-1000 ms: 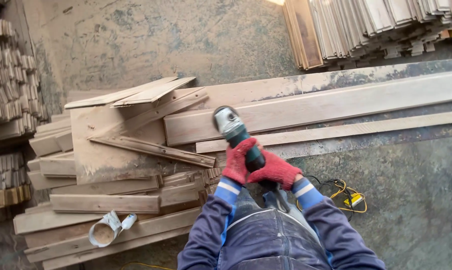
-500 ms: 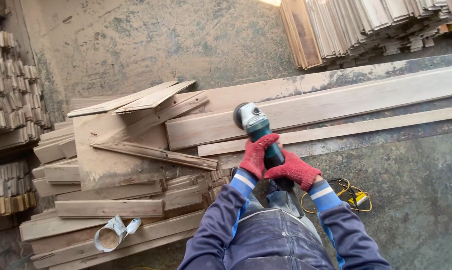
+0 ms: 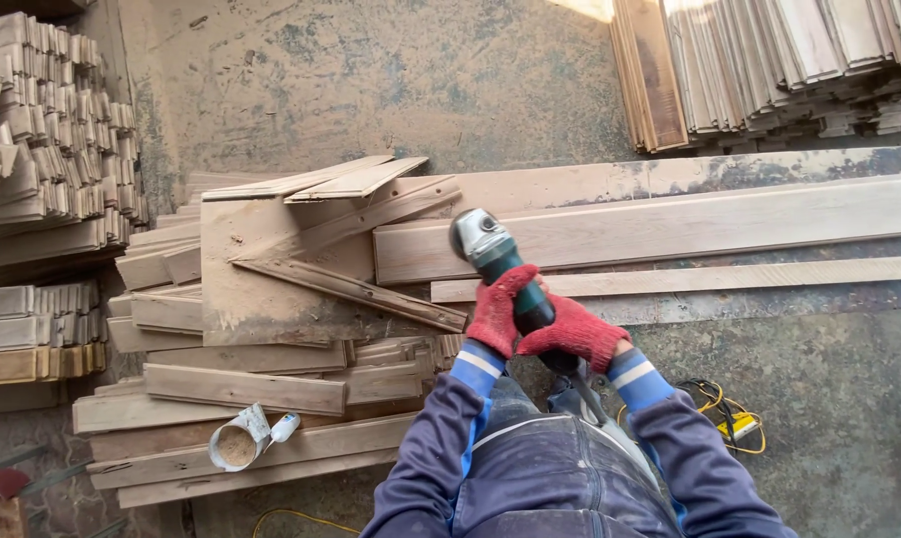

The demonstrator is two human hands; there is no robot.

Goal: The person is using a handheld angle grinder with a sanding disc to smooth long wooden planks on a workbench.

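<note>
Both my hands wear red knit gloves and grip a green angle grinder [image 3: 498,261]. My left hand [image 3: 499,309] wraps the body just behind the metal head. My right hand [image 3: 573,332] holds the rear of the handle. The grinder's head rests on the near-left end of a long pale plank [image 3: 670,227] lying across the floor. A narrower strip of wood [image 3: 730,277] lies just in front of that plank.
A heap of short boards [image 3: 241,349] lies to the left, with a rolled sanding sheet [image 3: 239,440] on it. Stacked slats stand at the far left [image 3: 42,169] and top right [image 3: 769,60]. A yellow cable [image 3: 735,423] coils by my right side.
The grinder and both hands slid slightly left along the plank, after moving right earlier. The view shifted, so the boards now sit further right in frame.
</note>
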